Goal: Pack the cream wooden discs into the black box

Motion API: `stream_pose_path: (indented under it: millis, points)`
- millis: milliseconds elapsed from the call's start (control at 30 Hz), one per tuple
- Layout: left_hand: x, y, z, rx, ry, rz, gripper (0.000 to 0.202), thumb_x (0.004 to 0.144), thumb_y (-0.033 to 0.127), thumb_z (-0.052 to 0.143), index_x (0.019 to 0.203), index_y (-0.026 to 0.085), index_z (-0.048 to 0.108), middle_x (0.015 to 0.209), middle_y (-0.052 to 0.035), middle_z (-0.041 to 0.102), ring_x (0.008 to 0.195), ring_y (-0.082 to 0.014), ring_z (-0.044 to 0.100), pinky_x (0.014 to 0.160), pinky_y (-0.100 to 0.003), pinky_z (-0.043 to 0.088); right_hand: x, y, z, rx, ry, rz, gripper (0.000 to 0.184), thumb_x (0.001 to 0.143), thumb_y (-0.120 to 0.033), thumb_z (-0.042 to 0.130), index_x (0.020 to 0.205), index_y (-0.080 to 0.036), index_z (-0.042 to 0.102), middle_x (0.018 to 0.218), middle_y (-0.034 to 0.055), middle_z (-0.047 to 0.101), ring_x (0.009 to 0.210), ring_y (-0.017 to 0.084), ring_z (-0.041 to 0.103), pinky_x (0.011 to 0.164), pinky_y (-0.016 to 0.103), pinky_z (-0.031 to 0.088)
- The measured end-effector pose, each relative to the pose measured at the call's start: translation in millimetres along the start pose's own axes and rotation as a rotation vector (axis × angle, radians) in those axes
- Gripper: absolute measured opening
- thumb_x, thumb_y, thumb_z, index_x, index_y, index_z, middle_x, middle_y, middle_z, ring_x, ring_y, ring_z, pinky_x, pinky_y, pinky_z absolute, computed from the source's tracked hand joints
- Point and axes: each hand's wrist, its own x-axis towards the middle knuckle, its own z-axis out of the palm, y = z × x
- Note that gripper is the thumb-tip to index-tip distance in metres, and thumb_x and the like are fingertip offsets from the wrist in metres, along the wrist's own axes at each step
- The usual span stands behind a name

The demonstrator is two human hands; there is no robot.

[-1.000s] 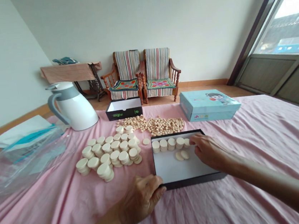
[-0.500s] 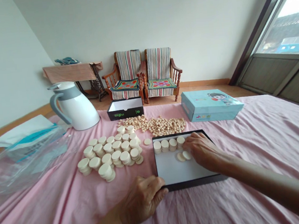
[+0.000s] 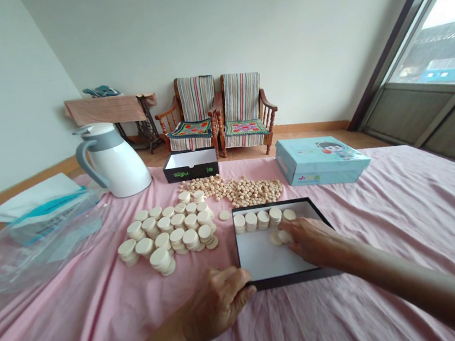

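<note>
A shallow black box [image 3: 293,279] with a white inside lies on the pink cloth. My left hand [image 3: 220,302] is closed on its near left corner, the thumb along the outside. Inside, along the far wall, stands a row of short stacks of cream round discs [image 3: 263,218]. My right hand [image 3: 315,240] is over the box, thumb and forefinger closed about a loose disc [image 3: 285,237] on the box floor. Another loose disc [image 3: 275,238] lies beside it, partly overlapped. Left of the box, many more stacked discs [image 3: 177,236] stand on the cloth.
Small wooden pieces [image 3: 250,191] are heaped behind the box. Farther back are an open black box part [image 3: 190,172] and a light blue box [image 3: 323,162]. A white jug [image 3: 124,168] and clear plastic packaging [image 3: 46,235] lie to the left. One single disc [image 3: 224,215] lies near the box.
My right hand has moved from the far row toward me, down to the loose discs. A disc stack at the row's right end now shows. My left hand has stayed put.
</note>
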Motion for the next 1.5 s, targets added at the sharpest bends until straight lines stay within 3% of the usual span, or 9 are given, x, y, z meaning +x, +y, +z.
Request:
stream_pose_path:
  millis: [233,400,567,667,800,1033,1200,1367,1500]
  points:
    - [0,1,-1.2,0.005,0.014,0.012,0.012,0.097,0.028,0.037,0.094,0.02,0.046,0.073,0.0025,0.061,0.062,-0.0119,0.061,0.06,-0.023,0.04,9,9,13,-0.046,-0.016,0.007,0.019,0.077,-0.015,0.048,0.096,-0.018,0.052,0.084,0.008,0.067,0.077,0.024,0.065,0.055,0.028,0.026]
    - [0,-1,-0.4,0.003,0.008,-0.001,0.011,0.096,0.028,0.039,0.094,0.02,0.047,0.072,0.0024,0.06,0.062,-0.0116,0.061,0.061,-0.023,0.041,3,5,2,0.01,-0.029,-0.002,0.023,0.072,-0.017,0.053,0.094,-0.018,0.052,0.079,0.006,0.066,0.071,0.021,0.062,0.055,0.027,0.026]
    - [-1,-1,-0.6,-0.012,0.016,0.017,0.01,0.096,0.026,0.039,0.095,0.02,0.046,0.073,0.0023,0.061,0.062,-0.0121,0.061,0.061,-0.024,0.041,0,18,-14,0.053,0.149,-0.003,0.018,0.068,-0.017,0.054,0.086,-0.017,0.049,0.081,0.0065,0.061,0.07,0.018,0.054,0.061,0.026,0.032]
    - [0,-1,-0.3,-0.017,0.01,0.011,0.009,0.096,0.026,0.04,0.096,0.02,0.046,0.075,0.002,0.061,0.064,-0.0127,0.062,0.062,-0.024,0.042,8,35,-14,0.032,0.258,0.021,0.022,0.07,-0.013,0.051,0.092,-0.015,0.049,0.087,0.0094,0.06,0.077,0.019,0.053,0.067,0.027,0.034]
    - [1,-1,-0.3,-0.029,0.006,0.006,0.01,0.096,0.027,0.039,0.096,0.02,0.046,0.074,0.002,0.061,0.064,-0.0126,0.062,0.062,-0.024,0.041,20,49,-5,0.012,0.266,0.021,0.029,0.07,-0.012,0.051,0.099,-0.013,0.049,0.092,0.0115,0.058,0.079,0.02,0.053,0.069,0.028,0.034]
    - [-1,1,-1.5,-0.009,0.006,0.004,0.011,0.097,0.028,0.038,0.095,0.02,0.047,0.074,0.0024,0.061,0.063,-0.0124,0.061,0.061,-0.025,0.04,24,48,-2,0.018,0.23,0.059,0.024,0.07,-0.01,0.053,0.093,-0.015,0.051,0.09,0.0093,0.059,0.081,0.02,0.054,0.066,0.026,0.033]
    - [-3,-1,0.8,-0.038,-0.002,0.008,0.01,0.096,0.027,0.04,0.096,0.02,0.047,0.074,0.0021,0.061,0.064,-0.0119,0.061,0.062,-0.024,0.041,13,32,-7,0.059,0.314,0.064,0.009,0.074,-0.011,0.051,0.081,-0.017,0.053,0.079,0.005,0.059,0.07,0.016,0.053,0.064,0.026,0.033]
    - [-1,0,-1.3,-0.013,0.009,0.011,0.011,0.097,0.027,0.037,0.094,0.02,0.046,0.073,0.0027,0.06,0.062,-0.0117,0.06,0.061,-0.024,0.04,1,0,-7,0.181,0.129,-0.152,0.012,0.077,-0.013,0.051,0.086,-0.017,0.059,0.09,0.0066,0.062,0.076,0.016,0.058,0.068,0.025,0.038]
    - [0,0,-2.3,-0.007,-0.007,0.006,0.012,0.097,0.028,0.037,0.093,0.02,0.046,0.073,0.0027,0.06,0.063,-0.0118,0.061,0.061,-0.024,0.04,5,-12,-6,0.144,-0.002,-0.181,0.018,0.075,-0.01,0.052,0.09,-0.015,0.061,0.099,0.0109,0.062,0.09,0.02,0.059,0.077,0.028,0.041]
